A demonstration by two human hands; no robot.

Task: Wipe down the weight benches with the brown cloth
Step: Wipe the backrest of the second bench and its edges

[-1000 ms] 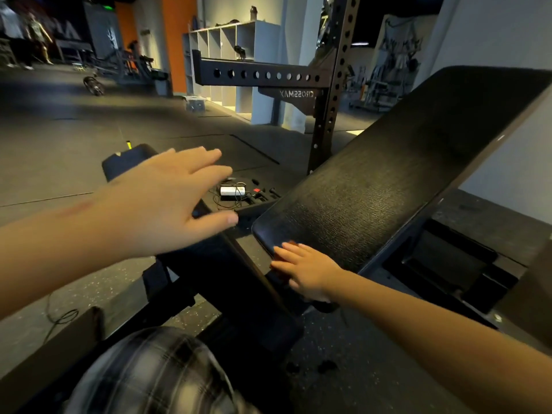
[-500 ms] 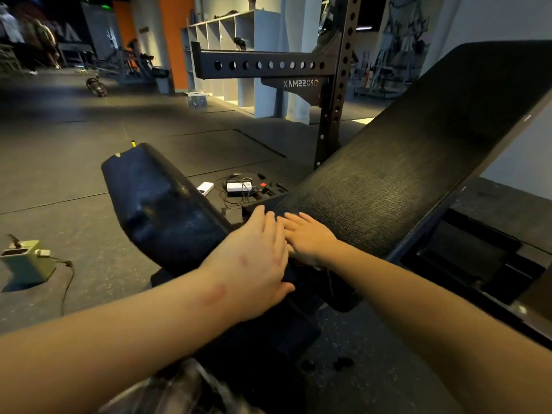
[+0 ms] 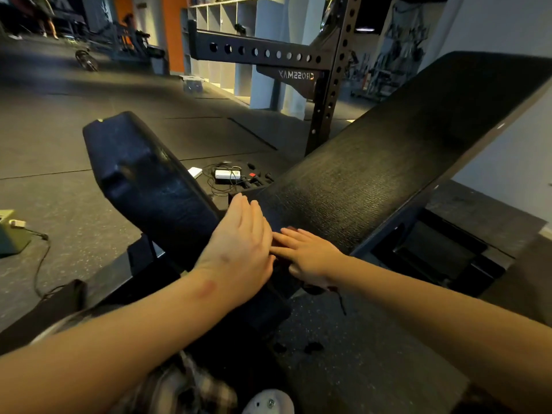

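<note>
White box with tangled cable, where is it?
Head view, centre: white box between the black seat pad and the inclined black backrest, beyond the left hand.

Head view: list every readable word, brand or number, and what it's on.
"CROSSMAX", mirror-reversed: on the gusset plate of the black rack.
White box on the floor: any label is too small to read.
Backrest pad: no text visible.
</note>
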